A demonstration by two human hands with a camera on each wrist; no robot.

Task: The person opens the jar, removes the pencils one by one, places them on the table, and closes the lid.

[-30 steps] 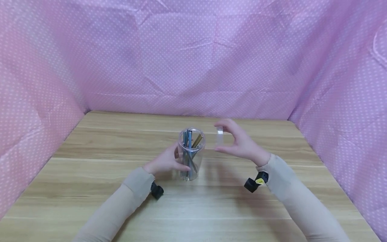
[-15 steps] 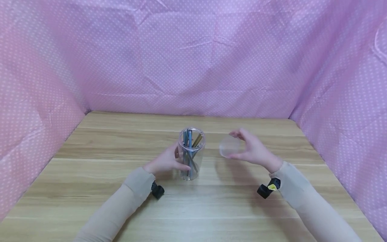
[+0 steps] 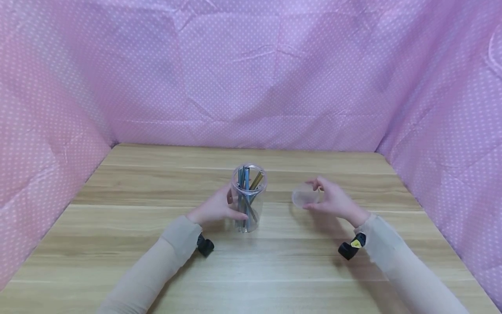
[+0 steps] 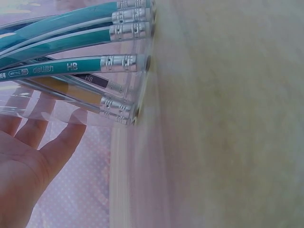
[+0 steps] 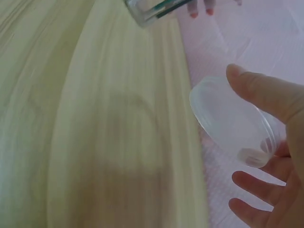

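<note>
A clear plastic jar (image 3: 259,210) stands upright near the middle of the wooden table, without a lid on its rim. Several pencils (image 3: 246,178), mostly blue-green with one gold, lean inside it. Around the jar's left side my left hand (image 3: 215,209) curls its fingers and thumb. The left wrist view shows the pencils (image 4: 78,65) up close, with silver ferrules and "HB" lettering. Off to the right, my right hand (image 3: 336,201) pinches a round translucent lid (image 3: 300,198) by its edge. In the right wrist view the lid (image 5: 228,118) is tilted between thumb and fingers.
The wooden table (image 3: 251,270) spreads out around both hands. Pink dotted cloth (image 3: 251,78) hangs behind it and along both sides. A small black camera is strapped to each wrist, the right camera (image 3: 348,250) bearing a yellow mark.
My right hand has carried the lid away from the jar, rightward and lower, and the lid has turned from edge-on to flatter. My left hand and the jar hold nearly still.
</note>
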